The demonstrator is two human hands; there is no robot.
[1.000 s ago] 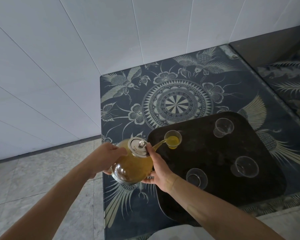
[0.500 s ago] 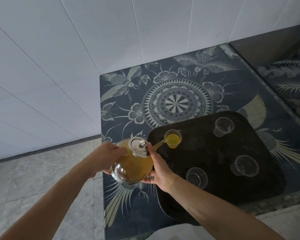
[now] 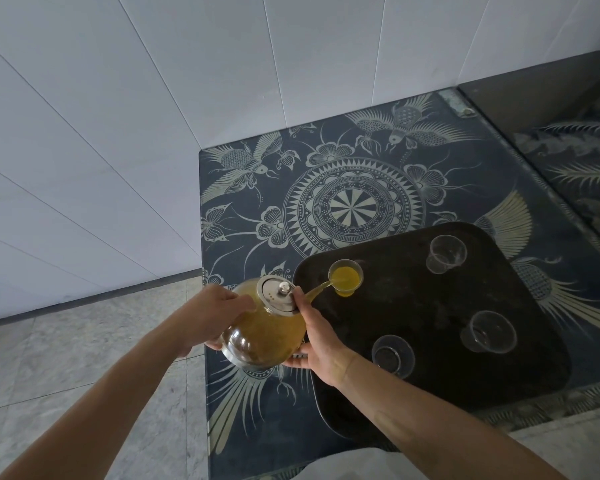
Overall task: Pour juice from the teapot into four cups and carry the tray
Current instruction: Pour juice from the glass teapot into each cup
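Observation:
A glass teapot (image 3: pixel 264 336) full of yellow-orange juice, with a metal lid, is tilted to the right over the table's left edge. My left hand (image 3: pixel 210 315) grips its left side. My right hand (image 3: pixel 314 336) holds its right side, thumb by the lid. The spout pours a thin stream into the far-left cup (image 3: pixel 346 277), which is mostly full of juice. This cup stands on a dark tray (image 3: pixel 430 306). Three clear cups on the tray hold no juice: far right (image 3: pixel 445 254), near right (image 3: pixel 489 332), near left (image 3: pixel 392 355).
The tray lies on the front right of a dark blue patterned table (image 3: pixel 326 188). White wall panels (image 3: pixel 118 133) rise behind and to the left. Grey floor tiles (image 3: pixel 66 358) lie left of the table. A second dark surface (image 3: pixel 575 140) adjoins at the right.
The juice level in the far-left cup has risen a little. Both hands and the teapot have stayed almost still.

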